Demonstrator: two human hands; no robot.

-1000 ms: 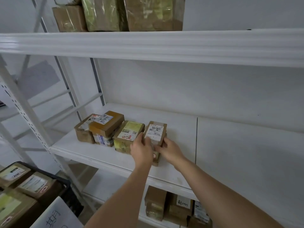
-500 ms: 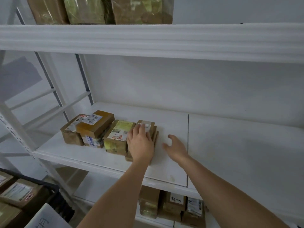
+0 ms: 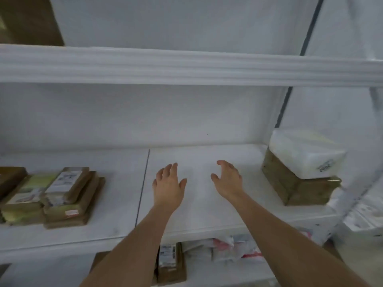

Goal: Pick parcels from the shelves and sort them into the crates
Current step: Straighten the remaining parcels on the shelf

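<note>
A white metal shelving unit [image 3: 186, 65] fills the view, its ribbed front beam running across the upper part. The middle shelf board [image 3: 116, 183] is white, split by a thin dark seam. A plain white wall [image 3: 165, 21] stands behind it. At right, a dark diagonal brace [image 3: 290, 94] rises. The light is soft and even.

We note white shelving [image 3: 186, 65] with ribbed front edges, brown cardboard parcels [image 3: 70, 204] bearing white printed labels and pale green tape, a white wrapped parcel [image 3: 306, 154] with dark print atop a brown box [image 3: 294, 187], white-and-red bags [image 3: 234, 248] below.
</note>
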